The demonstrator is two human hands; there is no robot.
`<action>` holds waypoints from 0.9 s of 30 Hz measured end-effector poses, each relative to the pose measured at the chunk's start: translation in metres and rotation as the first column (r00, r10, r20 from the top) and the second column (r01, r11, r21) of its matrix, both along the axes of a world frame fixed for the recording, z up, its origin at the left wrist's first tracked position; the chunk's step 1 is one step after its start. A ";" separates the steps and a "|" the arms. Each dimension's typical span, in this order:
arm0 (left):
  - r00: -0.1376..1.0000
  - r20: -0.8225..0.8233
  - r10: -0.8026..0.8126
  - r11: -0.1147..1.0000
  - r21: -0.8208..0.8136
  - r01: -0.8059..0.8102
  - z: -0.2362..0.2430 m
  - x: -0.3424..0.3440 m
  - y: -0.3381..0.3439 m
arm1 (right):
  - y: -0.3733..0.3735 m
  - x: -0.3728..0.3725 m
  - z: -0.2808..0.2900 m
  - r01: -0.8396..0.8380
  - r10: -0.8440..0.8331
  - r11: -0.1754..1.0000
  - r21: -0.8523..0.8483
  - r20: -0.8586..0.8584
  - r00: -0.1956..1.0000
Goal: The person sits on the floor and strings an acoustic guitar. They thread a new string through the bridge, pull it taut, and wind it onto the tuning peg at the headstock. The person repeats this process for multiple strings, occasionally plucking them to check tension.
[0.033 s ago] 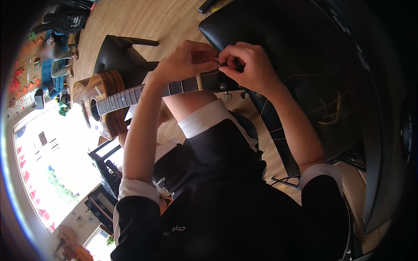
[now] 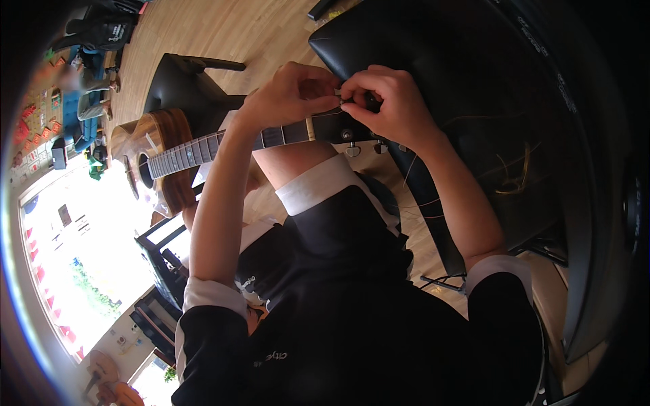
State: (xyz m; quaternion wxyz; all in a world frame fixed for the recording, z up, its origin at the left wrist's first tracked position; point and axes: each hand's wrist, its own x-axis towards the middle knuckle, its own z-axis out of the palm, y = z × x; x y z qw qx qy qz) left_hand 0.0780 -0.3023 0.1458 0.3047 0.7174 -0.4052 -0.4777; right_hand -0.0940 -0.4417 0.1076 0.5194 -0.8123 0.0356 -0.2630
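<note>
An acoustic guitar (image 2: 169, 135) lies across my lap, its fretted neck (image 2: 196, 152) pointing right to a dark headstock with silver tuning pegs (image 2: 352, 149). Above the headstock, my left hand (image 2: 288, 98) and my right hand (image 2: 386, 101) nearly meet, both with curled, pinched fingers around a tiny item at the headstock's top edge, too small and hidden to name. A thin coppery string shows below my fingertips. More loose thin strings (image 2: 514, 176) lie to the right on a black padded surface (image 2: 338, 40).
A black chair (image 2: 169, 81) stands beyond the guitar on the wooden floor (image 2: 217, 30). A person (image 2: 95, 101) sits on a blue sofa (image 2: 71, 108) at the upper left, near a black bag (image 2: 101, 30). A bright window is at left, with more guitars (image 2: 112, 379) at lower left.
</note>
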 end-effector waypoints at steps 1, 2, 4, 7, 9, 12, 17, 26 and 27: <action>0.999 0.040 -0.002 1.000 0.009 0.001 0.001 -0.002 0.000 | 0.000 0.000 -0.003 -0.001 0.002 1.000 -0.010 0.030 1.000; 0.997 0.073 -0.006 1.000 0.001 0.006 0.002 -0.004 -0.001 | 0.000 -0.001 -0.003 0.002 -0.001 1.000 -0.016 0.014 1.000; 0.990 0.137 -0.015 1.000 -0.010 0.017 0.004 -0.008 -0.002 | -0.001 -0.003 0.001 0.011 -0.011 1.000 -0.027 -0.020 1.000; 0.983 0.170 -0.068 0.998 0.019 0.066 0.007 -0.011 -0.005 | -0.001 -0.005 0.002 0.038 -0.039 0.998 -0.047 -0.021 0.999; 0.991 0.133 0.002 1.000 -0.016 0.000 0.005 -0.013 -0.003 | -0.001 -0.004 0.002 0.035 -0.034 0.996 -0.080 0.015 0.999; 0.992 0.114 0.054 0.998 -0.032 -0.051 0.004 -0.016 -0.002 | -0.001 -0.003 0.002 0.039 -0.035 0.992 -0.116 0.034 0.999; 0.997 0.049 0.055 0.994 -0.093 -0.050 0.000 -0.014 0.001 | 0.001 -0.004 0.006 0.051 -0.051 0.989 -0.135 0.006 0.999; 0.999 -0.006 0.051 0.996 -0.076 -0.052 0.006 -0.013 -0.001 | 0.001 -0.004 0.006 0.049 -0.053 0.992 -0.120 -0.032 0.998; 0.999 -0.012 0.040 0.998 -0.044 -0.040 0.007 -0.013 -0.002 | 0.000 -0.004 0.005 0.040 -0.043 0.992 -0.122 -0.025 0.999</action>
